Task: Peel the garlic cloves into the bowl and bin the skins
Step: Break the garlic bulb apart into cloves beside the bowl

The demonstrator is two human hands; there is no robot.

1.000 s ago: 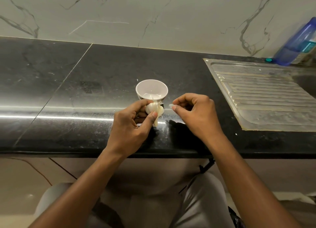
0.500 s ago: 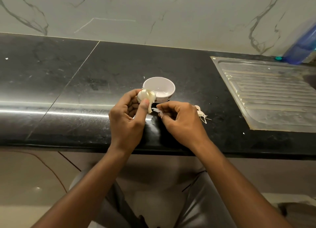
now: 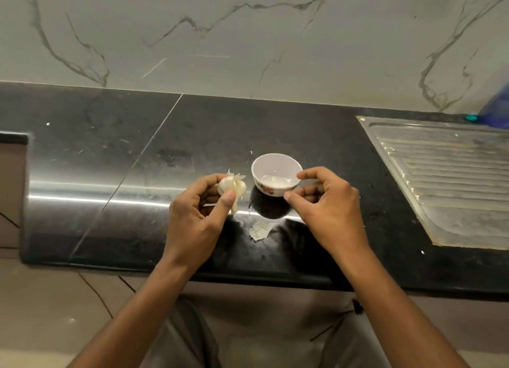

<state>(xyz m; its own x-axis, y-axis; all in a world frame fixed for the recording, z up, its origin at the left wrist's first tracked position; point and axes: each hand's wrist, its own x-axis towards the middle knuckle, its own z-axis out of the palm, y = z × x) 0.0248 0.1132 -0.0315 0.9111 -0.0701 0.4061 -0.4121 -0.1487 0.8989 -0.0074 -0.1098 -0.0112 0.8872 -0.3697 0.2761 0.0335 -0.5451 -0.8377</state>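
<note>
1. A person sits at a black stone bench (image 3: 110, 152), both bare forearms reaching over it.
2. The left hand (image 3: 198, 218) holds a garlic bulb (image 3: 230, 185) above the bench, fingers curled behind it and thumb pressed on its front. Loose papery skin sticks up from the top.
3. Just right of the bulb, a small white bowl (image 3: 272, 190) stands on the bench.
4. The right hand (image 3: 327, 210) is at the bowl's right side, fingers curled, forefinger by the rim, thumb by the lower wall. Whether they grip it is unclear.
5. A scrap of garlic skin (image 3: 260, 231) lies on the bench between the hands.
6. A steel drainboard (image 3: 446, 180) lies at the far right.
</note>
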